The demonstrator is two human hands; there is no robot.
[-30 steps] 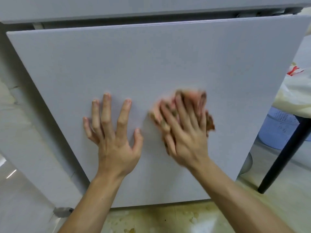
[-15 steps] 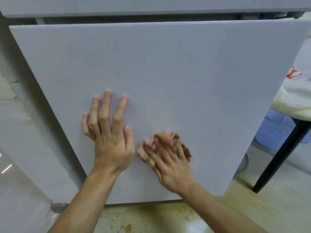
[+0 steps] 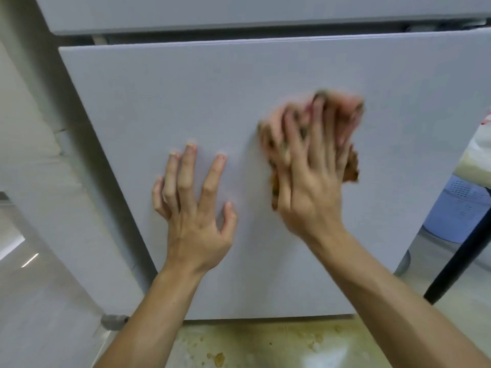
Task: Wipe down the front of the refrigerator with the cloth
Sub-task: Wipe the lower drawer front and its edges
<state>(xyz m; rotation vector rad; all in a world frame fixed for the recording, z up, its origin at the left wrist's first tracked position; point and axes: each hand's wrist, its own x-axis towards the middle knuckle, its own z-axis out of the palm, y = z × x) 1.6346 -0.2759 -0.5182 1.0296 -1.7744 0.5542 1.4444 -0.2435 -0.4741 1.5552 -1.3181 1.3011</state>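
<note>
The refrigerator's pale grey lower door [image 3: 265,83] fills most of the view, with a dark gap and the upper door above it. My left hand [image 3: 194,208] rests flat on the door with its fingers spread. My right hand [image 3: 308,166] presses a crumpled pink and brown cloth [image 3: 350,166] against the door, to the right of the left hand. Its fingers are spread over the cloth and blurred with motion. Most of the cloth is hidden under the hand.
A stained yellowish floor [image 3: 265,343] lies under the door. At the right stand a black table leg [image 3: 457,251], a pale blue perforated basket [image 3: 457,208] and a white bag [image 3: 478,155]. A grey wall [image 3: 39,208] runs along the left.
My right hand has swept the cloth from low on the door up and to the right. My left hand has stayed flat on the door, its fingers spreading a little.
</note>
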